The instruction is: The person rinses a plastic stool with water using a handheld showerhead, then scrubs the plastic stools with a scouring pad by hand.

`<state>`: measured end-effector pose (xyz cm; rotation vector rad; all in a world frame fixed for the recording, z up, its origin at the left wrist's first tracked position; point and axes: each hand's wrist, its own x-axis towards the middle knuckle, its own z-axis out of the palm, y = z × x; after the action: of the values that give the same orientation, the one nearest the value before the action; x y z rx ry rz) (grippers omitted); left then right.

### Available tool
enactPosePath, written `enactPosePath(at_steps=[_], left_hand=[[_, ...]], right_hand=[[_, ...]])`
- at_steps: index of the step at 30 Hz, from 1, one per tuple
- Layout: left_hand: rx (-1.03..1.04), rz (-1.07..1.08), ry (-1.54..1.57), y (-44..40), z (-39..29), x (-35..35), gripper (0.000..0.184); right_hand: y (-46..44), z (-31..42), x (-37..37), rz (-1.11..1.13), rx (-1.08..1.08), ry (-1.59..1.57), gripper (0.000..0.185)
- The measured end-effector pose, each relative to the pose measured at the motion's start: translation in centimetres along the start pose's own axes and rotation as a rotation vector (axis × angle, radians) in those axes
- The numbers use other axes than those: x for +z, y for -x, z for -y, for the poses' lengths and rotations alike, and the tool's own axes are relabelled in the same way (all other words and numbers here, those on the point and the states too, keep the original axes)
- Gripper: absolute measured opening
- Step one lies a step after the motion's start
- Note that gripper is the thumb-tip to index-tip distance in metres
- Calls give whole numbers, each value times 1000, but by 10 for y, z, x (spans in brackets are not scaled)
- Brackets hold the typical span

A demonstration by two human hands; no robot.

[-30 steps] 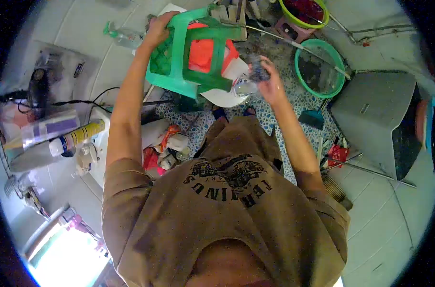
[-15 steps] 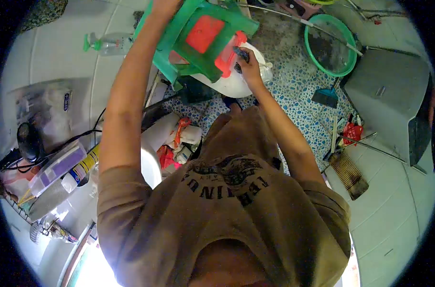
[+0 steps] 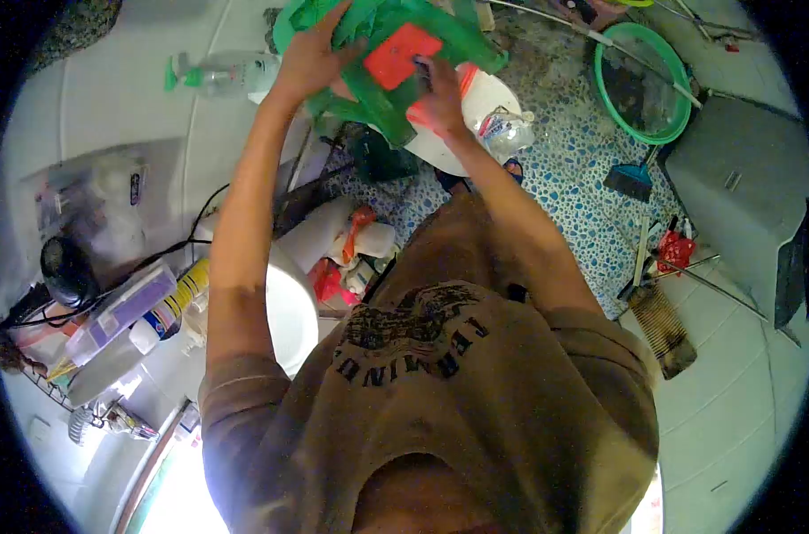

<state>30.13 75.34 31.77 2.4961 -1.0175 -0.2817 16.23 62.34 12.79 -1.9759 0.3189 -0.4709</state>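
Note:
A green plastic stool (image 3: 471, 46) lies tilted at the top of the view, with red plastic (image 3: 403, 55) showing through its frame. My left hand (image 3: 314, 64) grips the stool's near left side, thumb and forefinger spread along it. My right hand (image 3: 442, 96), blurred by motion, is closed on a dark scouring pad (image 3: 421, 68) over the red plastic. Its exact shape is smeared. Beneath lies a white rounded lid or seat (image 3: 493, 93), and a crumpled clear plastic bottle or bag (image 3: 508, 133) rests at its right edge.
A clear pump bottle (image 3: 235, 75) stands left of the stool. To the right are a green-rimmed basin (image 3: 643, 133), a blue brush (image 3: 630, 181) and a grey bin (image 3: 734, 160). A white bucket (image 3: 291, 316) and crumpled litter (image 3: 347, 258) sit by my left side.
My left hand has come down from the stool's top onto its near side. The right hand and dark pad have moved up and left over the red plastic. The view has shifted slightly.

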Motion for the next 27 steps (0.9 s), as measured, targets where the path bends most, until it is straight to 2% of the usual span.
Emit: enactPosePath(at_steps=[1, 2, 3, 4, 5, 6, 7, 8, 11, 12, 13, 15, 16, 18, 20, 22, 24, 25, 27], left_hand=[[16, 29, 48, -3, 9, 3, 56], [-51, 37, 60, -5, -1, 5, 55], [-58, 35, 67, -1, -9, 5, 55], [-81, 98, -16, 0, -14, 3, 63], [-106, 166, -102, -1, -17, 1, 71], [-115, 169, -99, 1, -22, 3, 71], [-24, 94, -110, 6, -27, 8, 72], [74, 25, -118, 10, -31, 12, 73], [47, 32, -238, -1, -39, 27, 72], [-40, 108, -94, -10, -44, 28, 73], [-42, 108, -90, -14, -43, 29, 73], [2, 55, -120, -24, -42, 30, 74], [8, 60, -125, -27, -46, 25, 74], [-154, 146, -56, -24, -61, 13, 72], [-188, 202, -80, -24, -63, 11, 73], [-235, 232, -115, -23, -53, 22, 73], [182, -220, -294, -22, -27, 54, 73], [184, -221, -290, -23, -34, 47, 73], [-113, 99, -124, -21, -61, 23, 73]], right_hand=[[-1, 7, 9, -97, -211, 0, 41], [7, 10, 14, -87, -215, 0, 41], [23, 14, 15, 45, -369, 189, 37], [27, 13, 18, 171, -529, 380, 33], [21, 3, 19, 174, -536, 377, 33], [15, -13, 11, 247, -635, 451, 37], [12, -32, 2, 330, -738, 520, 42], [-3, -48, -15, 310, -687, 573, 45], [-63, -96, -76, 159, -588, 698, 49], [-56, -100, -66, 170, -587, 702, 49], [-46, -101, -44, 77, -412, 436, 47], [-33, -80, -18, -15, -229, 169, 45], [-19, -51, -14, 92, -483, 345, 41], [-17, -56, -18, 198, -711, 528, 36], [-52, -133, -28, 305, -54, -244, 33], [-50, -144, -14, 349, 267, -633, 31], [0, -90, 23, 238, -248, 32, 35], [7, -80, 15, 325, -331, 126, 36], [23, -61, 2, 482, -519, 289, 37]])
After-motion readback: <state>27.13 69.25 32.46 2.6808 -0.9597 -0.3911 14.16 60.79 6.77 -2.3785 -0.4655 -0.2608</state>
